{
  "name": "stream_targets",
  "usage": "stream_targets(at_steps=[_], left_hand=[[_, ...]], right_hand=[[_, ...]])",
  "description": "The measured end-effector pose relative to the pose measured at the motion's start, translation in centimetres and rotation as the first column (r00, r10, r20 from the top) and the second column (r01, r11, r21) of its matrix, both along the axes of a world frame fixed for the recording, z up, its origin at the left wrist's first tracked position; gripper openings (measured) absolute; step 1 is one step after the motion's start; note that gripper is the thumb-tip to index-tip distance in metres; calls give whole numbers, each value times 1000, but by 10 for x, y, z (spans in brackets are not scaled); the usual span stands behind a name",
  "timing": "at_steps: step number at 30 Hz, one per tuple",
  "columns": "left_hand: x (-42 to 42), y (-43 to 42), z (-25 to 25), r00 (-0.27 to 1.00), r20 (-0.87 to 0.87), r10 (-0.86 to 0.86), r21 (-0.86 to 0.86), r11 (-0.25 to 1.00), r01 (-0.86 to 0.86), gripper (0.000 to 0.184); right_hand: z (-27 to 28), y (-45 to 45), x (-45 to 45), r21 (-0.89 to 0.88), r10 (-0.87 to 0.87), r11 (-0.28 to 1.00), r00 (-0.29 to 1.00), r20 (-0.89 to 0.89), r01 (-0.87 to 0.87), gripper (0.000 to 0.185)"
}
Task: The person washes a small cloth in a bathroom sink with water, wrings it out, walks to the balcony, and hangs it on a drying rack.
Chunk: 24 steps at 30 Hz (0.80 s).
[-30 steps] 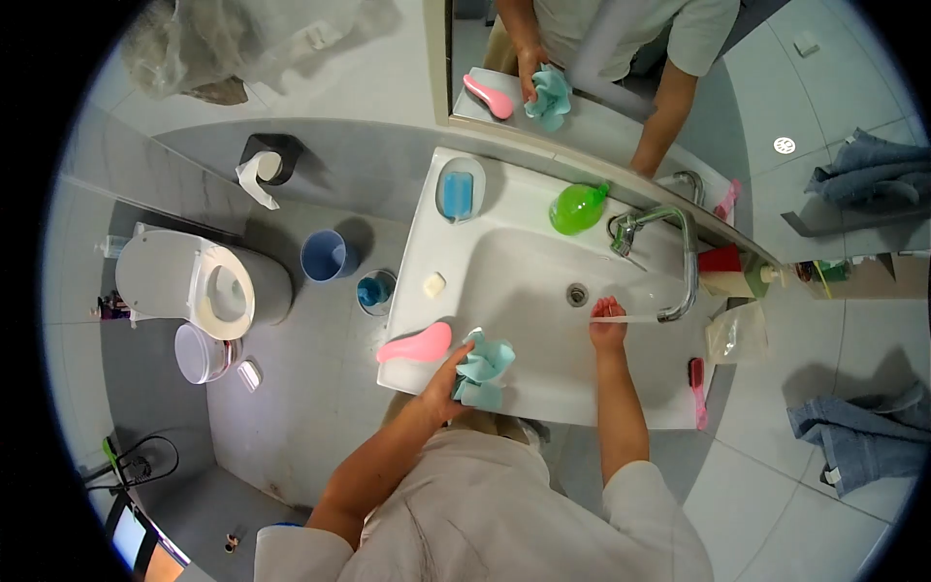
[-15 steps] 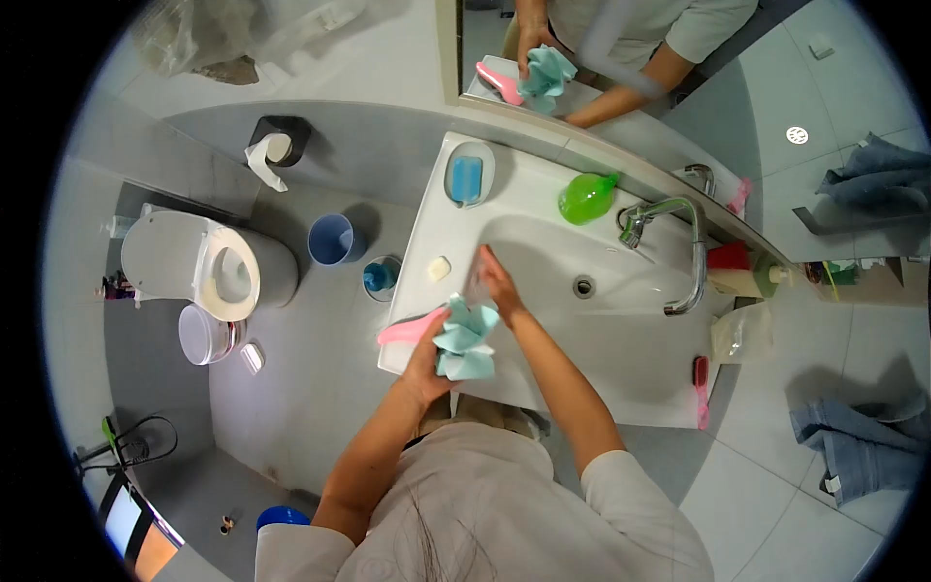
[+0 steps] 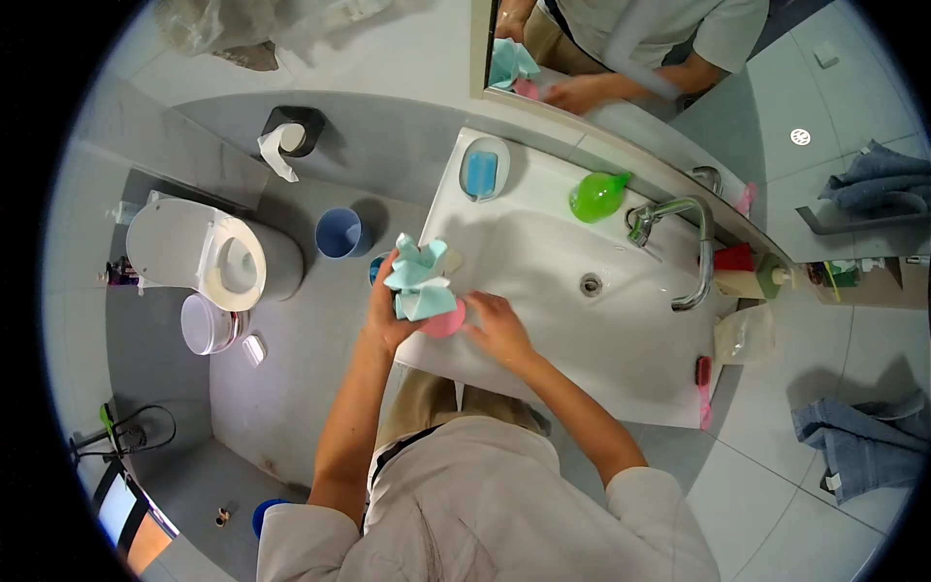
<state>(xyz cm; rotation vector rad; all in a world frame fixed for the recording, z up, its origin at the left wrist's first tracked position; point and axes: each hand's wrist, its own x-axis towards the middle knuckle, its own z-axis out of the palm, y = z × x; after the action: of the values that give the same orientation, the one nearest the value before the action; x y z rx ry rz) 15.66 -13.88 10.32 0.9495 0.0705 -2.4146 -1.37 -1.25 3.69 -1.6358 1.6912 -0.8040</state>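
Observation:
My left hand (image 3: 381,310) is closed around a pale teal folded cloth (image 3: 419,296) with ruffled edges, held over the left front corner of the sink. Just beneath it shows the rounded part of a pink object (image 3: 445,320); the rest is hidden by the cloth and hand. My right hand (image 3: 501,330) is over the sink's near left side, its bent fingers apart and slightly blurred, close to the pink object's edge. Whether they touch it I cannot tell. A small cream soap piece (image 3: 453,261) peeks out behind the cloth.
The white sink (image 3: 621,383) has a chrome faucet (image 3: 700,252). On its back rim are a green bottle (image 3: 598,197) and a blue soap bar (image 3: 481,174) in a dish. A pink brush (image 3: 703,393) lies at the right. To the left stand a blue bin (image 3: 342,233) and toilet (image 3: 228,257).
My left hand has raised the cloth up and leftward. My right hand has come down toward the pink object, its fingers now bent instead of stretched. The view has shifted slightly.

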Motion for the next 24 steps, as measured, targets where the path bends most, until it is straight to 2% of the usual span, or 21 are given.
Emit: stream_targets(at_steps=[3,6,7,10,12,13,14,15,16,18,19,22,23,24], left_hand=[[8,-12,9,1000,-22,-16,-73,997,14,44],[11,-13,28,997,41,59,-41,998,-57,43],[12,-12,26,996,4,85,-19,996,-85,41],[21,-5,24,999,44,28,-35,999,-27,42],[24,2,4,1000,-6,7,-9,1000,-7,42],[22,6,-2,1000,-10,3,12,1000,-3,42],[17,11,-6,1000,-16,-4,35,999,5,42],[10,16,0,999,51,-2,64,998,-1,42],[5,20,-2,998,54,-20,74,997,16,42],[-8,29,-6,996,52,-66,92,994,61,43],[-15,34,-3,992,84,-95,81,993,88,42],[-31,45,-7,986,61,-155,105,983,148,41],[-35,48,-5,987,14,-162,111,981,159,39],[-38,51,-2,985,18,-171,114,979,168,38]], right_hand=[[11,-20,34,-154,238,949,946,-219,-274,46],[-8,-14,45,-97,293,935,898,-328,-340,49],[-14,-9,43,-168,256,932,913,-318,-320,48],[-5,21,11,-37,249,966,958,-143,-256,45],[5,41,-19,-47,36,998,995,92,-32,40],[-27,60,-42,182,-233,968,889,394,173,40],[-60,78,-67,449,-514,849,635,576,280,42],[-53,88,-92,586,-668,744,369,646,321,47],[-42,93,-114,715,-765,626,67,641,312,54],[-20,100,-143,662,-586,690,-311,748,293,60],[-20,103,-155,568,-449,768,-386,806,295,58],[-12,95,-174,550,-411,760,-398,820,346,51],[-11,90,-178,536,-385,779,-426,819,326,41],[-5,85,-178,555,-399,743,-418,816,375,39]])
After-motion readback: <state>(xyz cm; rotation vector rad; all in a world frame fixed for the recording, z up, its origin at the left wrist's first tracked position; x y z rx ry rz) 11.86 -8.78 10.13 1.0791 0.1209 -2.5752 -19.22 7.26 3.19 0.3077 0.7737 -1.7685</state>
